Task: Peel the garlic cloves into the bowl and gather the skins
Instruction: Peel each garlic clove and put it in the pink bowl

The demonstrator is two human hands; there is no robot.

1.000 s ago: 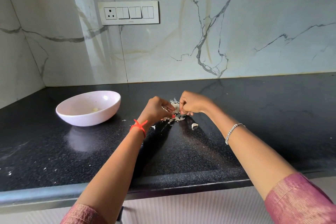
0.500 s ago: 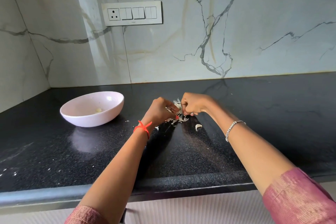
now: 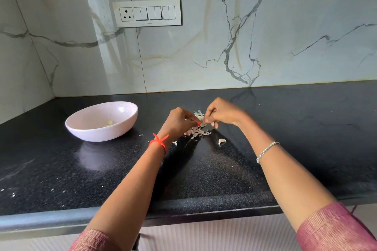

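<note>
A pale pink bowl (image 3: 102, 121) stands on the black counter at the left with one peeled clove (image 3: 109, 122) inside. My left hand (image 3: 179, 121) and my right hand (image 3: 221, 113) meet just above the counter, both with fingers curled, pinching a garlic clove (image 3: 200, 118) with papery skin between them. Under the hands lies a small heap of skins (image 3: 196, 133). One unpeeled clove (image 3: 222, 141) lies on the counter just to the right of the heap.
The black stone counter (image 3: 285, 128) runs to a marble wall at the back and left corner. A switch plate (image 3: 147, 13) is on the wall. Small skin flecks (image 3: 174, 143) lie scattered near the heap and near the front left edge.
The hands stay together over the skin heap, with small finger movements on the clove. The view has shifted slightly to the left.
</note>
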